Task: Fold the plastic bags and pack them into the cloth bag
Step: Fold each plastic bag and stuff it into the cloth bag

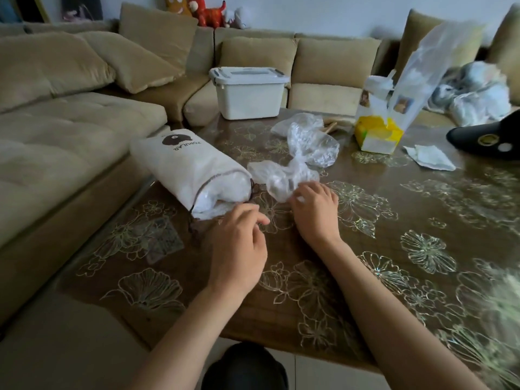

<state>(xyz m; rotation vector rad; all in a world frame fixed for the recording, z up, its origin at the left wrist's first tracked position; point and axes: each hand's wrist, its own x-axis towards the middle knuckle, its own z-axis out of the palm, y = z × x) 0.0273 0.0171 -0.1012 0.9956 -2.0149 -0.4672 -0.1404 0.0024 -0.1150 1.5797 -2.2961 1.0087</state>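
"POPULAR" on the cloth bag (185, 161) (below a dark logo)

Held both bare arms stretched forward, side by side. Kept left hand (239, 243) palm down, fingers loosely bent, gripping nothing. Curled right hand (315, 212) palm down, pinching the edge of the plastic bag (281, 178) right at the fingertips.

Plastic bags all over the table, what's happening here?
A person is packing plastic bags into the white cloth bag, which lies on its side on the table, already stuffed, mouth toward them. The right hand pinches the near edge of a crumpled clear bag beside it. The left hand hovers by the cloth bag's mouth, holding nothing. More clear plastic lies farther back.
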